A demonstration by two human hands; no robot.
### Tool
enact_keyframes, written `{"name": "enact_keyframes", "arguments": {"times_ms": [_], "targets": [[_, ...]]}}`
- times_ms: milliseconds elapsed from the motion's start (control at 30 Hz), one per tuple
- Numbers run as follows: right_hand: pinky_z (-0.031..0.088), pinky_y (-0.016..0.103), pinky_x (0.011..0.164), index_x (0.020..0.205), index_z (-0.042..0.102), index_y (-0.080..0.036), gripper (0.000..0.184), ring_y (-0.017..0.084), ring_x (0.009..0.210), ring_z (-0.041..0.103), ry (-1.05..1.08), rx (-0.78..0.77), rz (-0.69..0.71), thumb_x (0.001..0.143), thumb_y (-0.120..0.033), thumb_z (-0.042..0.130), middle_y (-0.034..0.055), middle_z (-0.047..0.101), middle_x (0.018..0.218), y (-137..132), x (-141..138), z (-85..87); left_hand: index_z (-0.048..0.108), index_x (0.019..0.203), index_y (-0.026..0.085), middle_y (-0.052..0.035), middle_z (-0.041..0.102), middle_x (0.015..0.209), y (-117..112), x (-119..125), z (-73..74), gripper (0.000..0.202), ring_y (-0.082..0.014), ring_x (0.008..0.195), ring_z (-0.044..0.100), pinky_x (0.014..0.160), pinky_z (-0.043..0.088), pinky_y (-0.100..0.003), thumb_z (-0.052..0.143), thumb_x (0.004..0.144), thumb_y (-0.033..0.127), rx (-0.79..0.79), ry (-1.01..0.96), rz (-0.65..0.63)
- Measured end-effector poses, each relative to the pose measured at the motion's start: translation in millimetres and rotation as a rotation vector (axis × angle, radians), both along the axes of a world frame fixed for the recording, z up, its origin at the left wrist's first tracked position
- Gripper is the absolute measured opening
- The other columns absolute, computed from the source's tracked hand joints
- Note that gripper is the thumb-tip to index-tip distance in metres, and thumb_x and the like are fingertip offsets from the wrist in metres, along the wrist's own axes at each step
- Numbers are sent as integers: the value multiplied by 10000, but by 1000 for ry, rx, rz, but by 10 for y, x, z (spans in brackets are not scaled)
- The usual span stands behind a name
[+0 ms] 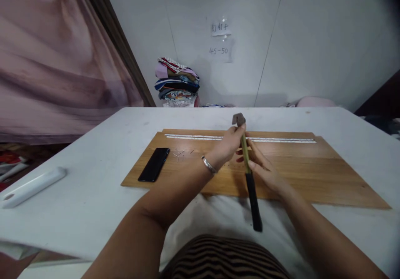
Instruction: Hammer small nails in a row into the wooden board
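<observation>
A claw hammer [244, 145] with a yellowish shaft and a black grip is held up in front of me, its metal head away from me and the grip end pointing my way. My left hand [230, 142] is closed round the shaft just below the head. Lower on the shaft, my right hand [262, 165] grips it with thumb and fingers above the black part. Beneath both hands lies a wooden board [318, 170]. Several loose nails [179, 154] are scattered on its left part, beside a black phone [154, 164]. A row of small dots shows on the wood behind my wrist.
White measuring strips [281, 140] run along the board's far edge. The board rests on a white table [93, 154]; a white plastic piece [34, 187] lies at its left. Folded clothes [177, 83] are stacked against the wall. A pink curtain [56, 62] hangs at left.
</observation>
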State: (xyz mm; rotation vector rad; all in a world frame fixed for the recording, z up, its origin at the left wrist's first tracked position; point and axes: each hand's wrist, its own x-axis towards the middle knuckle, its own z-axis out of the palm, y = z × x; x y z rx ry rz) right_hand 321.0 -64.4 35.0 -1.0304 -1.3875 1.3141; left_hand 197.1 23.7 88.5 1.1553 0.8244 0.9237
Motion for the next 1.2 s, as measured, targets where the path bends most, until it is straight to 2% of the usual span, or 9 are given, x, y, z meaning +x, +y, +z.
{"name": "enact_keyframes", "arguments": {"times_ms": [67,133,233,333,400,500,633,733,1200], "targets": [[521,297,673,1496,292,-291,745,204,944,627,12,21,-57,838,-436,609,98,621,1189,35,17,-43,479,866,144,-5,551,720,129,-106,146,278,-77,518,545,550,458,-227,479,937,413,85,45,128],[499,276,583,1452,386,-222,708,184,781,647,7,-1,-111,820,-426,631,89,688,975,85,30,-122,472,861,148,7,539,719,215,-282,321,285,-56,506,523,536,438,-201,496,933,422,172,83,157],[466,251,497,1338,515,-158,627,153,611,627,-17,-68,-176,786,-417,660,46,684,762,180,56,-282,493,856,145,35,493,677,213,-640,556,333,-26,455,438,470,381,-165,514,915,472,146,65,86],[439,232,445,1248,574,-150,576,128,520,600,16,-129,-235,745,-411,681,15,673,687,276,89,-455,538,880,132,24,505,662,70,-997,627,321,-21,425,386,406,306,-156,540,898,453,27,136,-9],[415,218,417,1198,598,-157,539,120,487,586,38,-181,-267,725,-399,687,2,670,654,324,110,-554,556,889,136,8,537,685,-65,-1171,548,314,-29,432,404,400,311,-165,555,883,450,-40,237,-37],[404,208,403,1126,622,-162,482,123,493,598,66,-234,-302,704,-381,697,-2,670,637,363,133,-645,559,906,145,4,554,692,-262,-1304,288,342,-45,446,430,393,313,-177,575,854,482,-159,410,-59],[414,210,405,1083,621,-167,451,124,494,602,99,-251,-329,690,-372,703,-15,660,622,371,145,-664,542,892,160,0,589,716,-408,-1318,-84,374,-42,452,434,402,316,-178,554,845,531,-244,508,-162],[407,208,395,1059,620,-166,438,121,482,593,132,-269,-350,681,-367,714,-18,655,616,365,147,-648,551,976,172,-11,621,781,-407,-1294,-241,372,-44,476,452,420,329,-183,531,861,525,-268,504,-204],[379,211,393,1030,643,-172,412,114,473,567,176,-310,-386,678,-371,720,-12,648,616,370,150,-653,594,922,141,-53,660,851,-280,-1269,-237,280,-63,554,531,470,396,-188,607,822,402,-436,402,-220]]}}
